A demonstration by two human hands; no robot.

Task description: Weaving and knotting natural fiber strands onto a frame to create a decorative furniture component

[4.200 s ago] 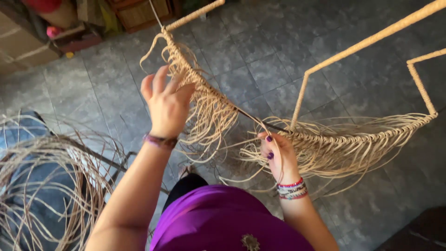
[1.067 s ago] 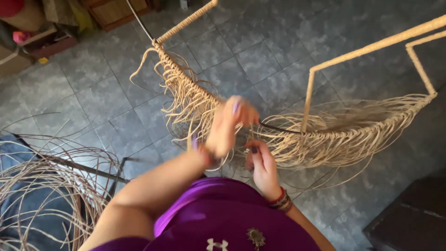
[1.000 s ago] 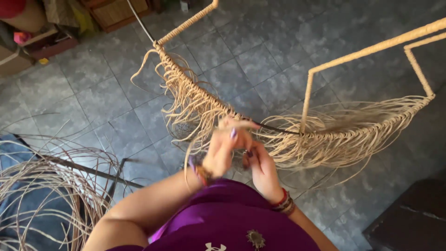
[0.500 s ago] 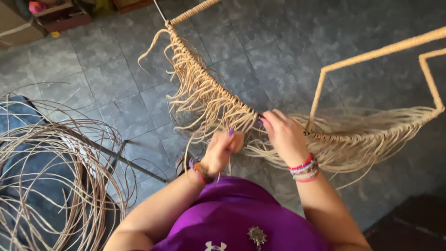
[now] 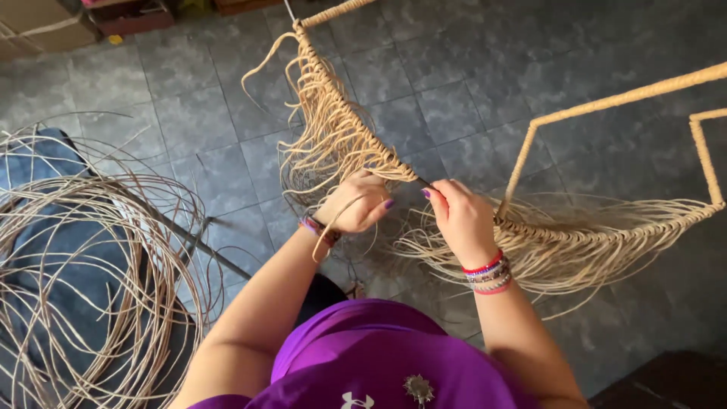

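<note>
Taking the frame, a bent rod wrapped in pale cane, as the landmark: far to its left a loose coil of cane lies on the floor, partly over a blue cloth, and a dark thin rod runs across the tiles from the coil toward the frame

Nearer the frame, the left hand is curled just under the wrapped rod, at the end of the finished stretch that runs up and away to the top of the view. Its fingers are pressed together around a strand, which loops down past the wrist; a purple band sits on that wrist. A fringe of loose cane ends hangs from the wrapped stretch above and to the left of this hand

Between the two hands a short piece of the frame's dark bare rod shows, unwrapped. The right hand sits on the frame just right of that gap, fingers closed over the rod, thumb tip toward the left hand; whether it also pinches a strand I cannot tell. Beaded bracelets circle its wrist

Right of this hand the frame carries on low and to the right, with more loose ends hanging under it, then turns up at a corner. A wrapped upright rises from the frame just beside the right hand and bends away to the right edge

The person's purple shirt fills the bottom, below the frame
</note>
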